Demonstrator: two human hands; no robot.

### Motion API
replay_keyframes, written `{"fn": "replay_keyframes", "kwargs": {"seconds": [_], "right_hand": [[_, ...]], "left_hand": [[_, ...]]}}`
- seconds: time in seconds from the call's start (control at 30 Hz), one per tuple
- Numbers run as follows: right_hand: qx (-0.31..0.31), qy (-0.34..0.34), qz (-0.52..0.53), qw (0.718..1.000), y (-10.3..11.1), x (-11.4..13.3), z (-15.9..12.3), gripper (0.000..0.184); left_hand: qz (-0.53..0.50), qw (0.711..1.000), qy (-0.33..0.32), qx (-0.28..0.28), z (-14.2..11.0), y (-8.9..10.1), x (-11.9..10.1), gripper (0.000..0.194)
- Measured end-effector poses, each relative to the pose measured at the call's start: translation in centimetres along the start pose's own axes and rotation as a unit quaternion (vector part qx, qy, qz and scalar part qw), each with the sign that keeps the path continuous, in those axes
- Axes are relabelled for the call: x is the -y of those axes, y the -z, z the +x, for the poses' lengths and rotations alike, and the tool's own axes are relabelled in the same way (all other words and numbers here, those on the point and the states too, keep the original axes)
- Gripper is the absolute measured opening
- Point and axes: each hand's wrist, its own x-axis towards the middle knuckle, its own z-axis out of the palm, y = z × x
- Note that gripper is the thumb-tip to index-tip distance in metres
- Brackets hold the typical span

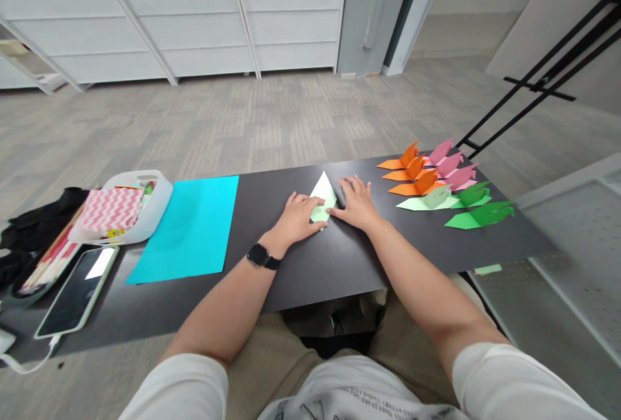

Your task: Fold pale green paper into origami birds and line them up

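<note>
Print on a white shirt, too small for me to read, sits nearest as a person works a pale green folded paper on the dark desk. The left hand, loosely spread, presses it flat; the right hand, fingers open, grasps nothing, thumb at its edge. The step looks like creasing, calling next for a firm, aligned press. Toward the far right edge stand 9 paper birds, no brand legible.
</note>
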Motion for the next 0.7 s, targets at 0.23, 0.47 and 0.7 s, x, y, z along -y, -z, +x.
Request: {"fn": "replay_keyframes", "kwargs": {"seconds": [0.23, 0.47, 0.7], "right_hand": [[-0.020, -0.054, -0.009, 0.998, -0.6, -1.0, 0.9, 0.098], [-0.078, -0.083, -0.013, 0.993, -0.9, -1.9, 1.7, 0.082], [-0.154, -0.027, 0.037, 0.987, 0.8, -1.4, 1.5, 0.035]], "left_hand": [[-0.010, 1.000, 0.000, 0.001, 0.1, -0.1, 0.1, 0.053], [-0.009, 1.000, 0.007, 0.003, 0.1, -0.1, 0.1, 0.054], [-0.003, 1.000, 0.010, -0.017, 0.0, -0.4, 0.0, 0.056]]}}
